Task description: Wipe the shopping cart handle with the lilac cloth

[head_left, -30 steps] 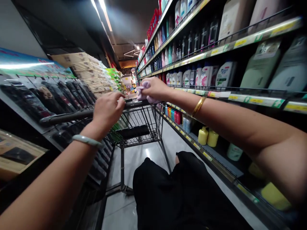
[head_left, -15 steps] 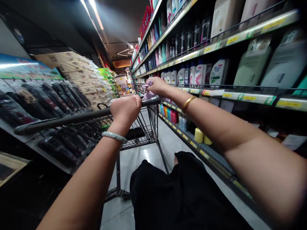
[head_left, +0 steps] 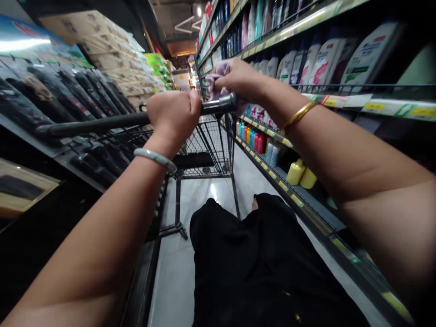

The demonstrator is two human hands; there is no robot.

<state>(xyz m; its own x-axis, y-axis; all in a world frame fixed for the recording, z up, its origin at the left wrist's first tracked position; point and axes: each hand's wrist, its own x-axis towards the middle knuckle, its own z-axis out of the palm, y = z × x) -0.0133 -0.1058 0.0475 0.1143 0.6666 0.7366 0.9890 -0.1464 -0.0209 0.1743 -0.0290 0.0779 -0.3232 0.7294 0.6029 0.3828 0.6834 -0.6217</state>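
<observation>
My left hand (head_left: 173, 111) is wrapped round the dark handle (head_left: 98, 125) of a shopping cart (head_left: 211, 141), right of the bar's middle. A pale stone bangle circles that wrist. Beyond the right end of the bar, my right hand (head_left: 238, 77) clutches a crumpled lilac cloth (head_left: 220, 79), its fingers closed on the fabric. Whether this hand also touches the cart is hard to tell. A gold bangle (head_left: 299, 116) sits on the right forearm. The wire basket of the cart extends ahead, a dark flat panel showing inside it.
Shelves of shampoo bottles (head_left: 327, 61) line the right side, with yellow bottles (head_left: 295, 171) on the lowest shelf. Packaged dark goods (head_left: 68, 95) hang at the left, by stacked beige packs (head_left: 109, 59). Grey tiled floor (head_left: 173, 277) runs along the aisle.
The view has tilted lower and nearer the shelves, so hands and handle sit higher in the picture. My left hand keeps its grip; my right hand still clutches the cloth.
</observation>
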